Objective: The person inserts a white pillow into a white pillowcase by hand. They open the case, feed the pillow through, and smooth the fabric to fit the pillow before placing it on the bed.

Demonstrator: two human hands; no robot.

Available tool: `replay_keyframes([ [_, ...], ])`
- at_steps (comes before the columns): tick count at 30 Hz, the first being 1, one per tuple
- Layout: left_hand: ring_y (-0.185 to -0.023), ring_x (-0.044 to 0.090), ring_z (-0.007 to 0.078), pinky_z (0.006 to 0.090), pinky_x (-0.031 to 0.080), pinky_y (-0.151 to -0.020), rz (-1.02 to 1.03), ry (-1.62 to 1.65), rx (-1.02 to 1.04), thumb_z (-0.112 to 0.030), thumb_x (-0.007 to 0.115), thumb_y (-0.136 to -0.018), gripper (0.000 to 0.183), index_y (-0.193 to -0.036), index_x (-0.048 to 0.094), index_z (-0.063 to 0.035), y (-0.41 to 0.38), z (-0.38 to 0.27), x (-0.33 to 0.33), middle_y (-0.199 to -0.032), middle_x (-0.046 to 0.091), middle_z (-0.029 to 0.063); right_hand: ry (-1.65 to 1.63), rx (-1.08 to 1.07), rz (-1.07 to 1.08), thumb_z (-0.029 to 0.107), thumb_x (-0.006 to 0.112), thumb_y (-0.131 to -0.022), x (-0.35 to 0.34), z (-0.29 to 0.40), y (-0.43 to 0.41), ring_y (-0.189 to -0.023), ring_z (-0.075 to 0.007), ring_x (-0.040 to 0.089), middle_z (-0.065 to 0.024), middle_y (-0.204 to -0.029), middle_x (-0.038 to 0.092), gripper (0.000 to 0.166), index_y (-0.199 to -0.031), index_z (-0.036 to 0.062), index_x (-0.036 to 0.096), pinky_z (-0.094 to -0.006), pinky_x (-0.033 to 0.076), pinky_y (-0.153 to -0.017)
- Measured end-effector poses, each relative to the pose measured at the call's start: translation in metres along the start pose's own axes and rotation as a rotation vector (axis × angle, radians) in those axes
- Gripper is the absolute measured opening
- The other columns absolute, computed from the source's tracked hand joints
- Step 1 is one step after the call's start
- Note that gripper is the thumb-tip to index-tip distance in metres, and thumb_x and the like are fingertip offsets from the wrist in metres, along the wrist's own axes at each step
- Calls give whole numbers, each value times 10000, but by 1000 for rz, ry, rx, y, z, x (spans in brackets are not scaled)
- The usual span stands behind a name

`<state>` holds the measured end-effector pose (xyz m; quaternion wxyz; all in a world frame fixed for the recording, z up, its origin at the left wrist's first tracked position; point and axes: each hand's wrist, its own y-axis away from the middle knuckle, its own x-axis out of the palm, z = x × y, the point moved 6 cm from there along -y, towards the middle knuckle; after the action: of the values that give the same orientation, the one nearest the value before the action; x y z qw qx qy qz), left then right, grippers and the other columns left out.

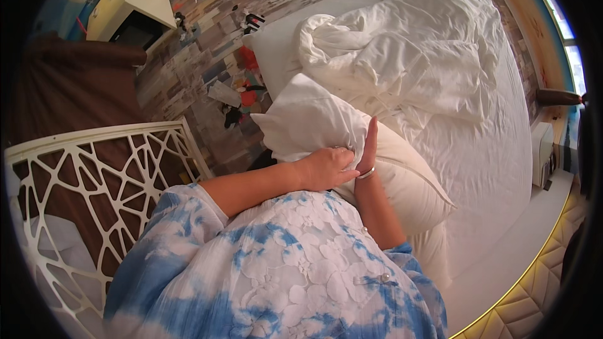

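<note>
My left hand (327, 167) is closed on bunched cloth of a white pillowcase (311, 117), close in front of my body. Beside it my right hand (370, 148), with a silver bracelet at the wrist, stands upright and nearly edge-on, its palm side towards the pillowcase; its thumb and grip are hidden. A cream pillow (410, 169) with a piped seam lies right of my right wrist, partly under my forearm. Whether the pillowcase has anything inside cannot be told. Beyond both lies a rumpled white duvet (405, 56) on the bed's white sheet (485, 169).
A white cut-out lattice panel (101, 188) stands at the left, with a brown curtain (89, 84) behind. Scraps and small items lie scattered on the patterned floor (188, 66). A pale cabinet (148, 0) stands at the upper left. A quilted headboard (523, 306) edges the lower right.
</note>
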<state>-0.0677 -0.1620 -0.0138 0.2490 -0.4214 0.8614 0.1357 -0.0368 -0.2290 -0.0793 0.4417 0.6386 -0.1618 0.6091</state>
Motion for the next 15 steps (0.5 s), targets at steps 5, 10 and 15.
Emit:
replay_keyframes([
  [5, -879, 572, 296, 383, 460, -797, -215, -402, 79, -210, 636, -844, 236, -938, 550, -12, -6, -10, -26, -966, 573, 137, 180, -54, -30, 268, 436, -967, -72, 14, -14, -1087, -263, 599, -134, -1212, 611, 388, -1251, 24, 537, -385, 459, -975],
  [10, -1000, 555, 267, 360, 444, -855, -338, -718, 108, -196, 631, -820, 351, -1097, 557, 6, -7, -12, -34, -1059, 552, 113, 131, -67, -15, 197, 467, -942, -60, 17, -9, -1048, -229, 614, -108, -1139, 641, 327, -1186, 7, 574, -348, 471, -942],
  [15, -914, 590, 257, 342, 477, -752, -151, -886, -6, -148, 599, -811, 263, -1013, 597, 20, -18, -9, -17, -940, 596, 103, 412, -199, -181, 170, 486, -922, -66, 24, 0, -1046, -207, 598, -88, -1110, 642, 281, -1108, 5, 616, -321, 441, -964],
])
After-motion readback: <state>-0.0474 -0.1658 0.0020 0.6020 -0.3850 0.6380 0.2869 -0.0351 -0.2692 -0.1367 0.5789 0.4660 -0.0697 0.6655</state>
